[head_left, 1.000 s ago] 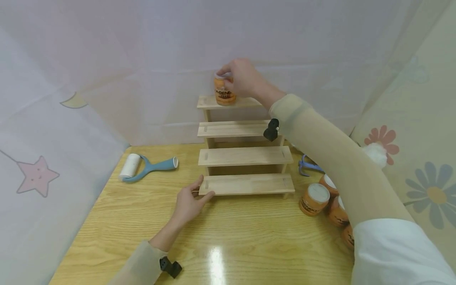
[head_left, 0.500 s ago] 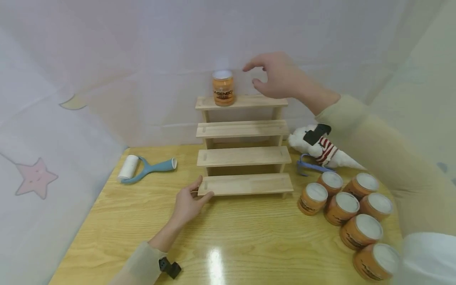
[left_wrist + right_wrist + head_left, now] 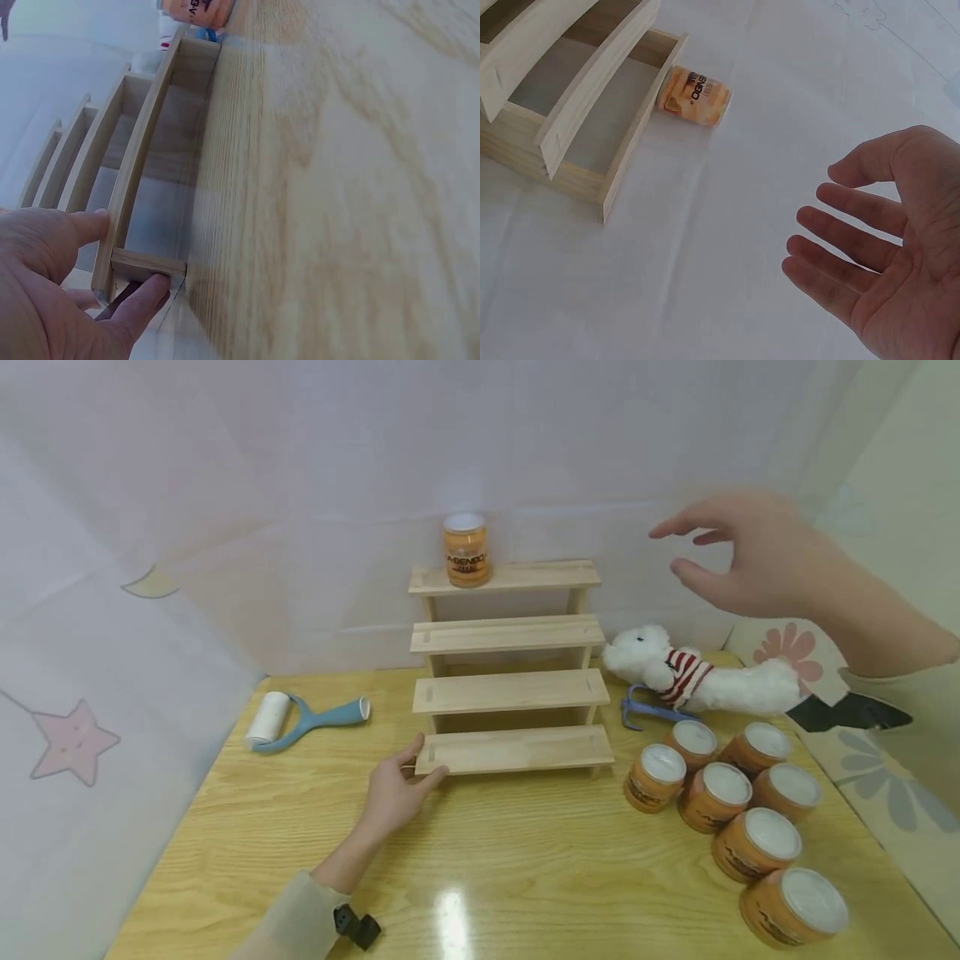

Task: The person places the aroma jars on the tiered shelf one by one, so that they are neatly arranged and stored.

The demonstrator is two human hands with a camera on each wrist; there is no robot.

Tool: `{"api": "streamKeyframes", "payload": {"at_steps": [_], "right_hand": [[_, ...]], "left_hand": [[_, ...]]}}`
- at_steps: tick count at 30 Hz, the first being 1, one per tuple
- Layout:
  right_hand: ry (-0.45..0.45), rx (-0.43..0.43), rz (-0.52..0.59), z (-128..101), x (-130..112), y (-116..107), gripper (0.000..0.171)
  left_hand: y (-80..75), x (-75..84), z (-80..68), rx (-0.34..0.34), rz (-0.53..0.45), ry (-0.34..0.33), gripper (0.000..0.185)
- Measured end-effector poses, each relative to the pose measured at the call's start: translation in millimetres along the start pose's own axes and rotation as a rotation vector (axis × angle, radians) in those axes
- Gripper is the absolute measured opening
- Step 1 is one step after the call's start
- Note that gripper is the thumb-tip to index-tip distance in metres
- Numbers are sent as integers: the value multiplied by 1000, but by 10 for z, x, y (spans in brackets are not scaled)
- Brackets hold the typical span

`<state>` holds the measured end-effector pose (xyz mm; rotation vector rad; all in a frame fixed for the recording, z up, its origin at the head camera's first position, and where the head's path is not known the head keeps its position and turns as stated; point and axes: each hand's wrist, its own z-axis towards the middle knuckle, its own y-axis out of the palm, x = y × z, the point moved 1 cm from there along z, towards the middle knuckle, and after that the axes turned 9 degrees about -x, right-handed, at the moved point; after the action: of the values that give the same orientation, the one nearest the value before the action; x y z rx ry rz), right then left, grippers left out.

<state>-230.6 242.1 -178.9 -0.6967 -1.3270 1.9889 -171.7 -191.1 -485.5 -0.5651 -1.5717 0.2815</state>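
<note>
A four-step wooden display rack stands in the middle of the table against the back curtain. My left hand holds the left end of its lowest step; in the left wrist view the thumb and fingers bear on that end from two sides. On the top step, toward the left, one orange jar with a white lid stands upright. My right hand is in the air to the right of the rack, fingers loosely bent, holding nothing. Several more orange jars are grouped at the table's right.
Behind the grouped jars lies a white plush dog in a red-striped top, with a blue-purple hooked item before it. A blue-handled roller rests on the wooden table at left. Curtains surround the back and sides.
My right hand has let go of the jar on the top step and moved away to the right, uncovering the grouped jars and plush dog. My left hand stays on the rack.
</note>
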Motion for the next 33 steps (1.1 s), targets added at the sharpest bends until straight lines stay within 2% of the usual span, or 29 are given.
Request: {"api": "streamKeyframes", "payload": {"at_steps": [5, 10, 13, 16, 19, 26, 29, 33], "right_hand": [[50, -2, -21, -422, 128, 16, 42], [173, -13, -66, -904, 228, 62, 40], [250, -13, -47, -1207, 285, 134, 36], [276, 14, -25, -1469, 296, 237, 34], [267, 10, -18, -1698, 277, 354, 42], [216, -127, -44, -2170, 364, 697, 62], [196, -244, -30, -2337, 364, 860, 62], [209, -480, 8, -2480, 318, 1017, 55]], "left_hand": [[-16, 6, -1, 12, 16, -8, 77], [11, -3, 14, 16, 5, -3, 71], [23, 6, 18, 24, -26, -5, 65], [14, 25, 14, 33, -35, -14, 62], [-3, 33, 16, 35, -3, -19, 63], [6, 38, 40, 36, -1, -1, 63], [11, 43, 38, 34, -17, 4, 63], [15, 51, 34, 40, -22, 14, 63]]}}
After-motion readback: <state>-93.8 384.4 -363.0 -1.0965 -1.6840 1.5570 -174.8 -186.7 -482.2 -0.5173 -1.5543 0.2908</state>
